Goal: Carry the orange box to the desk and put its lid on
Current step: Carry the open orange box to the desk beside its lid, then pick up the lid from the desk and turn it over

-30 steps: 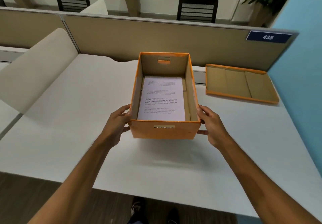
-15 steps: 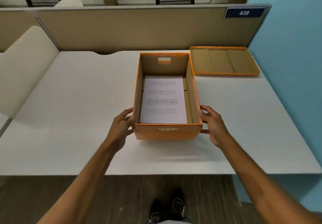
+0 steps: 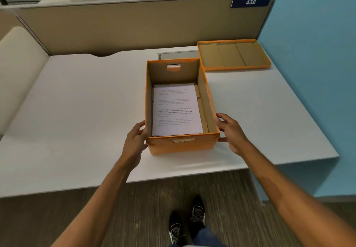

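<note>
The orange box (image 3: 181, 145) stands open on the white desk (image 3: 86, 102), near the front edge, with a printed sheet of paper (image 3: 176, 110) lying flat inside. My left hand (image 3: 134, 141) presses on its left side at the near corner. My right hand (image 3: 231, 133) grips the right side, thumb by the rim. The orange lid (image 3: 235, 67) lies upside down at the desk's back right corner, apart from the box.
A beige partition (image 3: 125, 25) with a blue sign 438 (image 3: 250, 2) closes the back of the desk. A blue wall (image 3: 308, 73) runs along the right. A cream padded divider (image 3: 19, 58) borders the left. My shoes (image 3: 186, 221) show on the floor below.
The box has come down from above the desk onto its surface, both hands staying on its sides. My view has tilted downward, showing the desk's front edge and floor.
</note>
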### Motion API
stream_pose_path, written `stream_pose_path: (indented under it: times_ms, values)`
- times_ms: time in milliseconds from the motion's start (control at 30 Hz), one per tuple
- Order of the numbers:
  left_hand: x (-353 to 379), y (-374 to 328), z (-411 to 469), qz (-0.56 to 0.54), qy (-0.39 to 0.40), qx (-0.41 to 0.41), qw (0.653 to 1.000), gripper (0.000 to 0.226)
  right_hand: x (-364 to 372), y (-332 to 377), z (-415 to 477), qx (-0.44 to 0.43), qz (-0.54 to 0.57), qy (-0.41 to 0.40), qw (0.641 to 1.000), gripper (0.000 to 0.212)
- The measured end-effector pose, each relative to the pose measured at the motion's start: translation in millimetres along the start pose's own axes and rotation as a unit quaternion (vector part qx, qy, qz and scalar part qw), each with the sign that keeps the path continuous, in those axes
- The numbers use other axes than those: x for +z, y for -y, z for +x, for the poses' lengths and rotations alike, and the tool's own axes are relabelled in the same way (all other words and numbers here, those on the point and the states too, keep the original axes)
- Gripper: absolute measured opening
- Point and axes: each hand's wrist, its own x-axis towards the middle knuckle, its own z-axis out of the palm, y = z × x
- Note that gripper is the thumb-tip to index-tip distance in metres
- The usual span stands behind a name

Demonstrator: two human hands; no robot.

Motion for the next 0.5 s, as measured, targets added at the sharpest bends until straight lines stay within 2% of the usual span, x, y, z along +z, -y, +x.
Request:
stream_pose_path:
  times_ms: [167,300,500]
  values:
    - [1.6,1.3,0.1,0.1,-0.038,0.031,0.994,0.051,-1.4,-6.0,1.9,-0.018,-0.042,-0.039,0.998,0.032]
    - [7.7,-9.5,-3.8,0.247,-0.095,0.125,0.956,0.061,-5.8,-2.7,2.5,-0.044,-0.07,-0.085,0.993,0.027]
    - [41.8,-40.9,1.0,0.303,-0.052,0.258,0.916,0.049,-22.0,10.8,3.6,-0.07,-0.071,-0.115,0.988,0.024]
